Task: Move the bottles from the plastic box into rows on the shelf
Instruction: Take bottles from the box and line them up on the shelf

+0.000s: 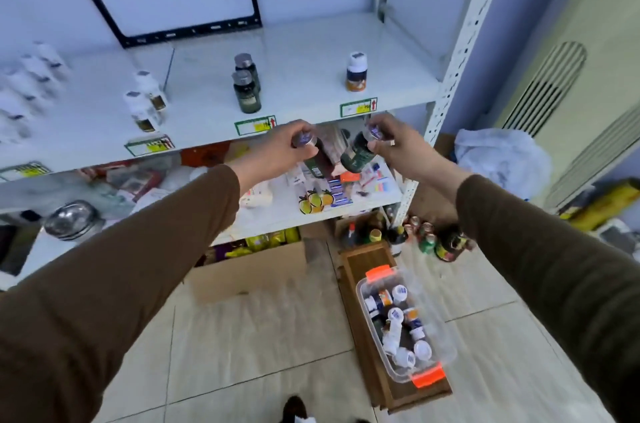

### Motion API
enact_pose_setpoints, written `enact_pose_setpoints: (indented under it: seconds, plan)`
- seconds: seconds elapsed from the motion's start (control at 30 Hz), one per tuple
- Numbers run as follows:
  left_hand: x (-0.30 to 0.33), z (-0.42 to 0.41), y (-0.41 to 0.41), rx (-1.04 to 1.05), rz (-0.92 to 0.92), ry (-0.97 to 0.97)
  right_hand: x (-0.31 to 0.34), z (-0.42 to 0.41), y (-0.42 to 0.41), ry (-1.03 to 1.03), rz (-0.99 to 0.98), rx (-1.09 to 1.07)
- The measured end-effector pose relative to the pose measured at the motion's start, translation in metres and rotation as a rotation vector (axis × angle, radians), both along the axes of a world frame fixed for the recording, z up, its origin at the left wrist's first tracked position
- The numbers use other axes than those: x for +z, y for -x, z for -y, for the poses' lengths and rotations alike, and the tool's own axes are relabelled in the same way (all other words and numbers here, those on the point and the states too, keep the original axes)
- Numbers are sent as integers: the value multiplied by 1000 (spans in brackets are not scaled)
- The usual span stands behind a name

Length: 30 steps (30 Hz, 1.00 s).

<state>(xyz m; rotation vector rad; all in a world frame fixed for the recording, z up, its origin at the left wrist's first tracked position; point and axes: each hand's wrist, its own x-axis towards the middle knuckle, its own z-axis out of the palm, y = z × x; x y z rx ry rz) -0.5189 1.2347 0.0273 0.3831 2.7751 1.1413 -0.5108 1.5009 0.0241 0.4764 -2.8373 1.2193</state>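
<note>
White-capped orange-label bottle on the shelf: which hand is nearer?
Right. The right hand, holding a dark green bottle, is just below the white-capped bottle; the left hand is lower left, farther off.

We get one head-worn wide-angle view, facing forward and down: close on the white shelf (311, 76) at chest height, floor (263, 336) and plastic box (446, 350) well below, edges curved.
</note>
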Motion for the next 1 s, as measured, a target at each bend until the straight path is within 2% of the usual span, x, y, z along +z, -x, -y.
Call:
enact_pose_setpoints:
  seconds: [0.23,0.53,1.0]
  plan:
    - [54,82,33,43,-135,-25,54,79,57,-6,-142,128]
    - [112,178,103,122,-243,-86,103,172,143,-103,-304,84]
    - [112,234,226,113,-217,-47,99,223,285,-377,-320,48]
